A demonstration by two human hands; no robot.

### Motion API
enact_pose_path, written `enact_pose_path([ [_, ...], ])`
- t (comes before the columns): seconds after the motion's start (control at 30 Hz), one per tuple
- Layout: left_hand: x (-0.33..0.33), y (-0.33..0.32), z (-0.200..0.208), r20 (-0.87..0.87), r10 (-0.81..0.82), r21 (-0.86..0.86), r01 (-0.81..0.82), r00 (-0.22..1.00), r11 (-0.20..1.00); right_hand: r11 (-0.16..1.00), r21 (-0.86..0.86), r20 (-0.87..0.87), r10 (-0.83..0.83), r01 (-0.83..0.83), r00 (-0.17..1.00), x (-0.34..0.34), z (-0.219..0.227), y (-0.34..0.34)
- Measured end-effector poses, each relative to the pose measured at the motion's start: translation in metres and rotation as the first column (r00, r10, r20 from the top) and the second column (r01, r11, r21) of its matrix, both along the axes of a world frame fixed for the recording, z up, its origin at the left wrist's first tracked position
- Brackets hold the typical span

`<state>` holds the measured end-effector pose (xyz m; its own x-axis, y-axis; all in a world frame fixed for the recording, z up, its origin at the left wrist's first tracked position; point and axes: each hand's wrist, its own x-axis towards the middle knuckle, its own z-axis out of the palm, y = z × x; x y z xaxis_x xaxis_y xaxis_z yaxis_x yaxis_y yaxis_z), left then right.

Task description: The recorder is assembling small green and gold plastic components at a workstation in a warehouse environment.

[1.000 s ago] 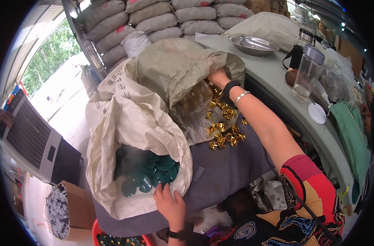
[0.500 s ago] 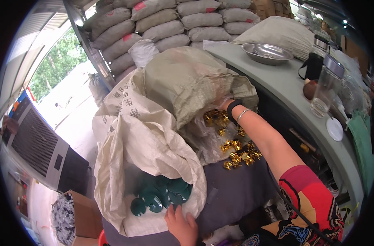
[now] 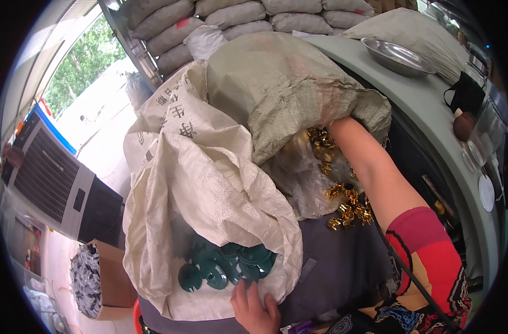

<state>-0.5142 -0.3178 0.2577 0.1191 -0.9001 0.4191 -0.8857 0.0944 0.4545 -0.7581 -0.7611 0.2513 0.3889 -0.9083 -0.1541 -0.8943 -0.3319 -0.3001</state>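
Note:
My left hand [image 3: 255,309] lies on the mouth of a white woven sack [image 3: 220,178], its fingers spread and holding nothing visible. Just beyond the fingertips are several dark green glossy discs [image 3: 214,273] inside that mouth. My right forearm [image 3: 376,167] reaches into an olive woven sack [image 3: 265,72]; the hand itself is hidden there. Shiny gold foil-like pieces [image 3: 348,207] spill out below the olive sack's opening. Some lie over a clear plastic liner [image 3: 301,172], others on the dark cloth surface [image 3: 337,261].
To the right curves a grey-green table [image 3: 343,50] with a metal bowl [image 3: 397,55] and a clear bottle [image 3: 490,128]. An air cooler [image 3: 48,172] and a carton of grey strips [image 3: 112,281] stand left. Stacked sacks [image 3: 237,14] fill the back.
My right hand has gone deeper into the olive sack, hiding the wrist bands. The view has shifted, and my left hand stays by the green discs.

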Motion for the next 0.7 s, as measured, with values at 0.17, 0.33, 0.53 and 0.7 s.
enact_pose_path([
  [0.17,0.003,0.003,0.000,0.000,-0.006,-0.017,0.006,1.000,1.000,0.995,0.075,0.039,0.061,-0.063,0.997,-0.004,0.000,-0.007],
  [0.33,-0.002,-0.002,0.004,-0.016,-0.025,-0.061,0.024,1.000,0.998,0.988,0.136,0.065,0.069,-0.078,0.995,-0.044,0.016,0.002],
  [0.53,0.013,0.009,-0.004,-0.006,0.001,-0.040,-0.001,1.000,0.999,0.990,0.125,-0.033,0.072,-0.068,0.997,-0.056,0.040,0.066],
  [0.7,0.002,0.002,-0.008,-0.008,-0.034,-0.097,0.033,0.999,0.995,0.993,0.103,-0.101,0.071,-0.061,0.992,-0.060,0.094,0.155],
])
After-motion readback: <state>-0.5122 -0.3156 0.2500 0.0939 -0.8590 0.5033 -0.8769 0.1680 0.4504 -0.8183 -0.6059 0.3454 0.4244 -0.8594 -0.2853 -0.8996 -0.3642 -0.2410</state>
